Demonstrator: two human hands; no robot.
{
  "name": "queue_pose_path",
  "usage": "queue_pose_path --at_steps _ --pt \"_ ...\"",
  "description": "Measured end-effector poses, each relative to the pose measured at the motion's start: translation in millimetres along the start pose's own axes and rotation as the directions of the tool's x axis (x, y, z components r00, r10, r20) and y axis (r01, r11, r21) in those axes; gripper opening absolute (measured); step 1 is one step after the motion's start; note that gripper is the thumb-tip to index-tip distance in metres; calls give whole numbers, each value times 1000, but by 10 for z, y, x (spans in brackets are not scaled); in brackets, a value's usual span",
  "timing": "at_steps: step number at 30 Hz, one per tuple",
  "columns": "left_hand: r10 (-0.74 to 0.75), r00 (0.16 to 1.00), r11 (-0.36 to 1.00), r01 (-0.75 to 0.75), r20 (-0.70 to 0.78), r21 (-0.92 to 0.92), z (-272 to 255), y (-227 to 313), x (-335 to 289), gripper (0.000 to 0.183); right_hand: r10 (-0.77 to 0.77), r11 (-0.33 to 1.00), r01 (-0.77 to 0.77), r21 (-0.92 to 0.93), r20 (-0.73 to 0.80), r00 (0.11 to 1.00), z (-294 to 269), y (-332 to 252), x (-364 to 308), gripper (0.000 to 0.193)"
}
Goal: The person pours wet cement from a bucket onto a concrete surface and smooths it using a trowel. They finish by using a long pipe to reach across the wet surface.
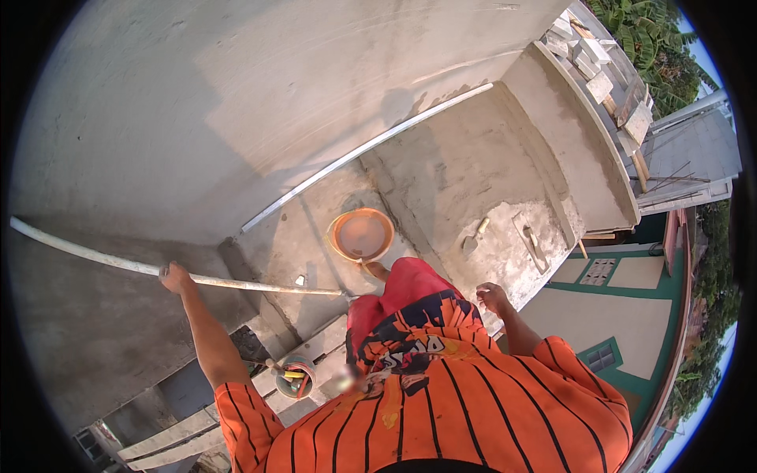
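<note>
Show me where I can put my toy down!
Bare, possibly damp floor shows between the orange basin and the white strip, and between the basin and the trowel. It's crowded where trowel and float lie near the right hand, and inside the tool-filled bucket.

At the far right, pale rectangular blocks (593, 51) lie scattered along the top of a low wall (579, 130), with broad-leaved green foliage (643, 39) beyond them and a grey sheet roof (686, 158) beside them. Nearer on the right stands a cream building (631, 323) with green trim, a patterned vent panel (598, 272) and a small window (601, 359), with trees (714, 276) and pale blue sky (702, 55) past it. On the near left, light-coloured boards (169, 436) run close to a round bucket (285, 385) holding several tools (295, 377).
</note>
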State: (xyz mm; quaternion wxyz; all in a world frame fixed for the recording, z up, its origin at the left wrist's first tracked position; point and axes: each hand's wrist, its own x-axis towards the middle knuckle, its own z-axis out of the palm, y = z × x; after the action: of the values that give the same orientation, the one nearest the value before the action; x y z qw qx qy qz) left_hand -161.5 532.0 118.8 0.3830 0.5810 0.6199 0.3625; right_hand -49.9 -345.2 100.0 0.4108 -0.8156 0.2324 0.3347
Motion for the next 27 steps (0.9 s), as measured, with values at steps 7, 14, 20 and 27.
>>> queue_pose_path --at_steps 7,14,20,27 --pt "-145 989 987 147 37 -65 -221 383 -135 69 49 998 -50 41 7 999 -219 4 57 23" --pt "-218 962 959 242 164 -150 -282 40 322 61 46 999 -45 -19 41 998 -319 -248 331 26" --pt "71 966 961 0 247 -277 -202 353 -584 30 102 993 -94 -75 113 988 -342 -601 682 24" --pt "212 943 975 -187 255 -119 -346 953 -2461 26 -90 845 337 -415 511 855 741 -2127 1049 30"
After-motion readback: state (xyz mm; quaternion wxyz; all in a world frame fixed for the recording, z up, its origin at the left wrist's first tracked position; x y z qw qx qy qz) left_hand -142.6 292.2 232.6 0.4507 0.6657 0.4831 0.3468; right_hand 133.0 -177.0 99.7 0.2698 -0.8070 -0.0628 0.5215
